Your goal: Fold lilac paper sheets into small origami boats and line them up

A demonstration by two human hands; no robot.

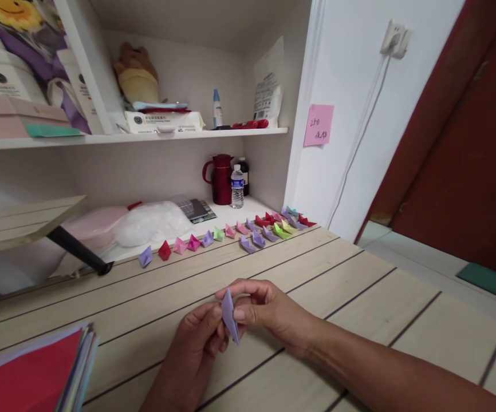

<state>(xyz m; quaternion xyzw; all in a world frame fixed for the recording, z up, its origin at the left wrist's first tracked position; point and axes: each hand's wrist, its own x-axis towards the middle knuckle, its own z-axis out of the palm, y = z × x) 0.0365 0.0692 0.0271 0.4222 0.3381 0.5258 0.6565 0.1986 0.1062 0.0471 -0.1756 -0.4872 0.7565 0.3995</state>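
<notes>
Starting lower left — paper stack [28, 372], red sheet on top, lying on the table [359, 297]. Lower centre: left hand [194, 346] and right hand [269, 312] both pinch a folded lilac paper [229, 316] between thumb and fingers, held just above the tabletop, pointed end down. Behind, mid-frame, a row of paper boats [213, 236] runs left to right along the table's far edge — mixed colours. Red jug [221, 178] and bottle [237, 186] stand beyond it. Pink note [318, 125] stuck upper right.
</notes>
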